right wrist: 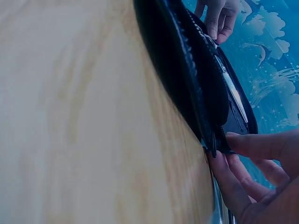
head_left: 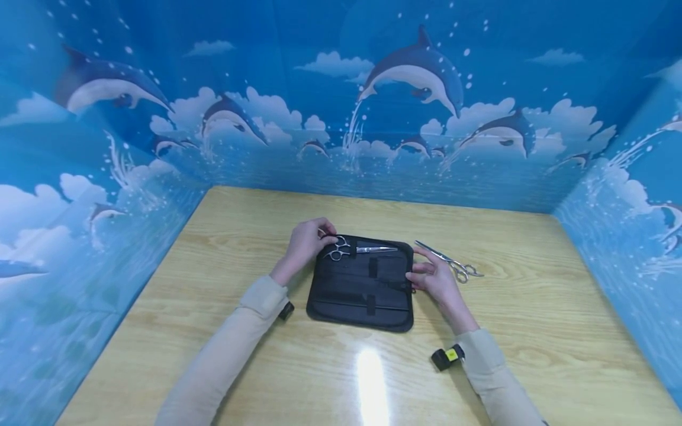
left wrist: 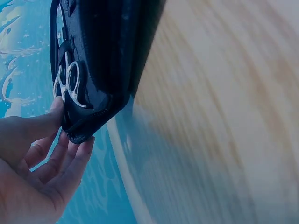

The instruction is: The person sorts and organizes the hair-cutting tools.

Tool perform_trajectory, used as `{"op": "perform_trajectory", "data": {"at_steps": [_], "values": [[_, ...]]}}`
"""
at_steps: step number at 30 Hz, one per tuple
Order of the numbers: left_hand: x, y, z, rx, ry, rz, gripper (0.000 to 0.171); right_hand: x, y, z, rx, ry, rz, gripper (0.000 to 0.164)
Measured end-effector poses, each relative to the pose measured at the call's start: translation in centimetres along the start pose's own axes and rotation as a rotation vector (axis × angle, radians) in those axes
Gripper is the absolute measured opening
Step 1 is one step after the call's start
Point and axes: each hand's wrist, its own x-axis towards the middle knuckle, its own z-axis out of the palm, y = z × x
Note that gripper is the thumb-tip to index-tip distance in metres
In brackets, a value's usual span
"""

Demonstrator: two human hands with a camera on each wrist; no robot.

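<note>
A black zip scissors case [head_left: 341, 284] lies opened out on the table. Silver scissors [head_left: 373, 249] are tucked under a strap along its far side, their finger rings to the left. My left hand [head_left: 308, 242] pinches the far left corner, thumb on top beside the rings and fingers beneath, as the left wrist view shows. At the right edge, my right hand [head_left: 434, 278] holds the case between thumb and fingers. A second pair of scissors [head_left: 453, 264] rests on the table just beyond the right hand, partly hidden by it.
The wooden table [head_left: 256, 367] meets blue dolphin-printed walls [head_left: 298, 118] at the back and both sides. Small black wrist cameras sit at both cuffs, the right one [head_left: 444, 357] bearing a yellow patch. Light glares off the table's near middle.
</note>
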Motion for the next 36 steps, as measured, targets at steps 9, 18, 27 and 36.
{"op": "perform_trajectory", "data": {"at_steps": [9,18,27,36], "values": [[0.0,0.0,0.2,0.011,-0.008,-0.008,0.014,0.1,0.0,0.0,-0.064,-0.002,-0.039,0.069],[-0.3,-0.3,0.3,0.004,-0.057,-0.039,0.016,0.3,-0.8,-1.6,-0.184,-0.049,-0.048,0.057],[-0.6,-0.8,0.3,0.018,-0.100,-0.023,0.023,0.7,-1.1,-6.6,-0.714,0.096,-0.143,0.046],[-0.5,-1.2,0.5,0.020,-0.130,-0.018,0.024,1.0,-0.1,-8.0,-0.888,0.104,-0.186,0.042]]}}
